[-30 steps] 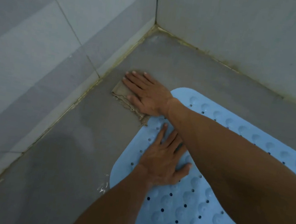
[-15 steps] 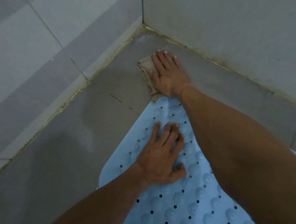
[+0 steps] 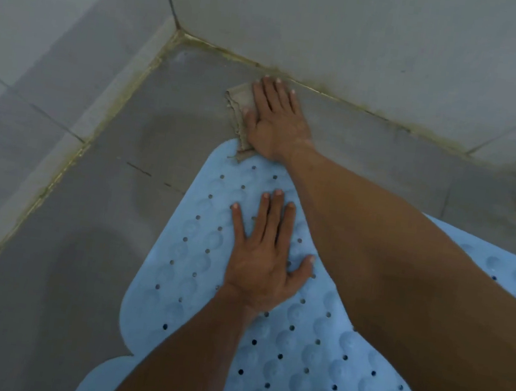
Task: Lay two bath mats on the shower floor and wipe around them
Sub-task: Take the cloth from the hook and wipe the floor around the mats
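On the grey shower floor (image 3: pixel 82 270), near the tiled corner, we see a perforated blue bath mat (image 3: pixel 311 350). Our left hand (image 3: pixel 261 261) presses it, fingers straight and slightly spread. Our right hand (image 3: pixel 276 122), fingers extended, flattens a beige cloth (image 3: pixel 239 101) against the floor just beyond the mat's end, beside the wall joint.

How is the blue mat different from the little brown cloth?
The blue mat is big, while the brown cloth is small. The mat has round bumps and holes; the cloth looks plain and frayed. The left hand rests flat on the mat; the right hand presses flat on the cloth. Both lie on the grey floor.
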The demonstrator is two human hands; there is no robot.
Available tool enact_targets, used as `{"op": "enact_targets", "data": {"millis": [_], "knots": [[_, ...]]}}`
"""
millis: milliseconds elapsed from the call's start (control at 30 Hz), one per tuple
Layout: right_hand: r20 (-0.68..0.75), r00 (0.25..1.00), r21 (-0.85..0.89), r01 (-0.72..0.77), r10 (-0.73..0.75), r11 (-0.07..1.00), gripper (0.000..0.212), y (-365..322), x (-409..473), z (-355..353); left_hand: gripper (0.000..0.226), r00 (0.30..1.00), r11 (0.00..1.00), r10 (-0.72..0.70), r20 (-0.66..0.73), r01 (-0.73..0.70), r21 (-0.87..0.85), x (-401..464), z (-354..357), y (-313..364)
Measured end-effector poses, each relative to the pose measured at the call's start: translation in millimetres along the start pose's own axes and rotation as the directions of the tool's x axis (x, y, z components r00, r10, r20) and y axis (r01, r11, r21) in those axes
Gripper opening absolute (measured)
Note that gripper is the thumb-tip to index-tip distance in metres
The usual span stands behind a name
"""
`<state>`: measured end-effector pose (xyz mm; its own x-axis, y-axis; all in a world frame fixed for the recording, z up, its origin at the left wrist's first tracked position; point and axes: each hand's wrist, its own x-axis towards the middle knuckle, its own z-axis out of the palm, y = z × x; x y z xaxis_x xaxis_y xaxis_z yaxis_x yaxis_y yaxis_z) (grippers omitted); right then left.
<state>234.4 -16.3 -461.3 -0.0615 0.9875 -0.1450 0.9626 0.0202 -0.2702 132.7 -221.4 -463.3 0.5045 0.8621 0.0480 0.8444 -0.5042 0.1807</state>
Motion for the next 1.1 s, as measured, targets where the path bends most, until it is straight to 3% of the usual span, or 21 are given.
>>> {"op": "enact_targets", "data": {"millis": [133, 567, 633, 767, 833, 933, 1100], "knots": [[-0.020, 0.998, 0.021, -0.060, 0.060, 0.998, 0.064, 44.8, -33.8, -9.6, 0.085, 0.993, 0.997, -0.033, 0.117, 0.024, 0.073, 0.6, 7.8, 1.9], [-0.068, 0.955, 0.032, -0.287, 0.289, 0.957, 0.064, 204.3, -187.2, -34.2, 0.086, 0.987, 0.981, -0.052, 0.151, 0.022, 0.194, 3.3, 8.4, 9.8], [-0.023, 0.957, 0.030, -0.287, 0.288, 0.957, 0.064, 206.9, -187.5, -37.3, 0.083, 0.993, 0.981, -0.060, 0.097, 0.041, 0.190, 5.3, 3.5, 44.0], [0.015, 0.965, 0.044, -0.262, 0.262, 0.964, 0.066, 209.1, -185.6, -41.3, 0.086, 0.993, 0.992, -0.082, 0.087, 0.090, -0.093, 4.0, 18.3, 179.0], [0.032, 0.970, 0.051, -0.244, 0.243, 0.968, 0.065, 214.3, -190.2, -42.6, 0.084, 0.986, 0.981, -0.115, 0.121, 0.132, -0.142, 0.1, 30.7, 229.2], [0.025, 0.975, 0.042, -0.221, 0.220, 0.974, 0.061, 221.6, -201.3, -44.1, 0.084, 0.979, 0.984, -0.168, 0.116, 0.173, -0.039, -1.6, 50.3, 240.5], [0.026, 0.975, 0.053, -0.223, 0.222, 0.973, 0.058, 237.3, -223.1, -45.2, 0.089, 0.982, 0.985, -0.161, 0.096, 0.166, -0.049, -3.2, 50.4, 240.3]]}}
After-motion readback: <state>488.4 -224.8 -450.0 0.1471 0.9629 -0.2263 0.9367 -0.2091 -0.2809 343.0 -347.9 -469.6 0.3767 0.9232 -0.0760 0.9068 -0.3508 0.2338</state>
